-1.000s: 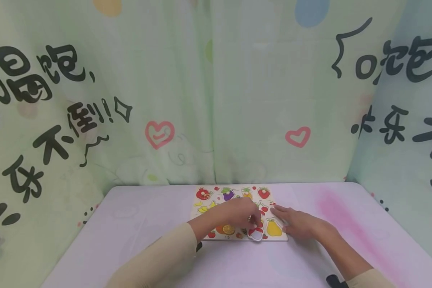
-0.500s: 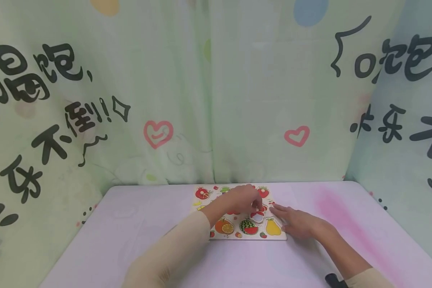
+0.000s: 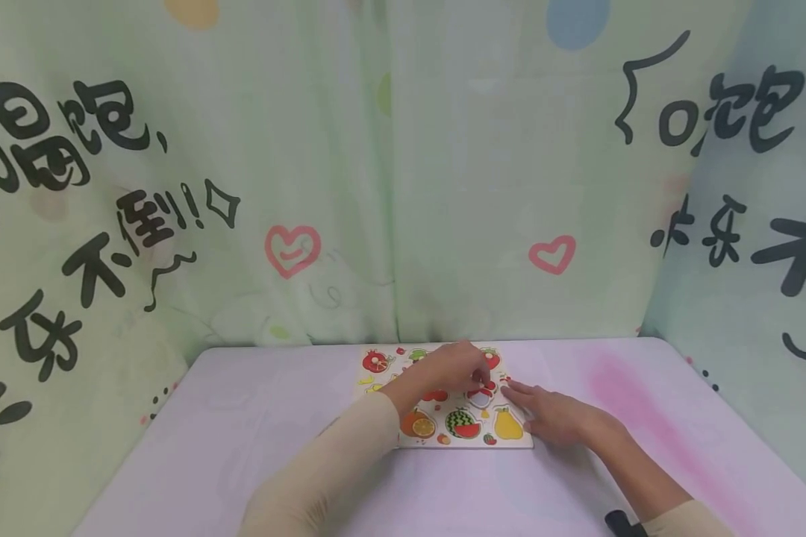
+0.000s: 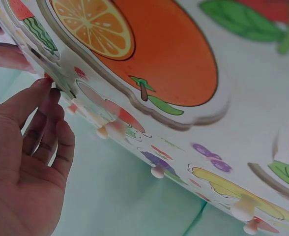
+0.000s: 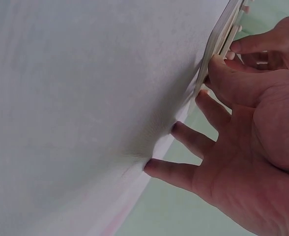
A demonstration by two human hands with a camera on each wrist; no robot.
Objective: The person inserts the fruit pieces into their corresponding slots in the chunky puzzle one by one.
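A wooden fruit puzzle board point(image 3: 443, 440) lies flat on the table, with knobbed pieces in it. My left hand point(image 3: 445, 369) reaches across the board and pinches a puzzle piece point(image 3: 480, 397) by its knob at the right of the middle row. The piece is red above and pale below; its fruit is partly hidden by the fingers. In the left wrist view, the left thumb and fingertips point(image 4: 42, 84) meet at this knob. My right hand point(image 3: 556, 415) rests at the board's right edge, fingers spread, with fingertips point(image 5: 153, 164) on the tablecloth and the thumb side against the board.
An orange piece point(image 3: 418, 424), a watermelon piece point(image 3: 463, 423) and a yellow pear piece point(image 3: 508, 424) sit along the front row. A pale tablecloth point(image 3: 275, 418) covers the table. Printed curtains point(image 3: 463, 186) stand behind and at both sides.
My left hand has carried the puzzle piece from over the watermelon in the front row away to the middle row at the right. The right hand has stayed at the board's edge.
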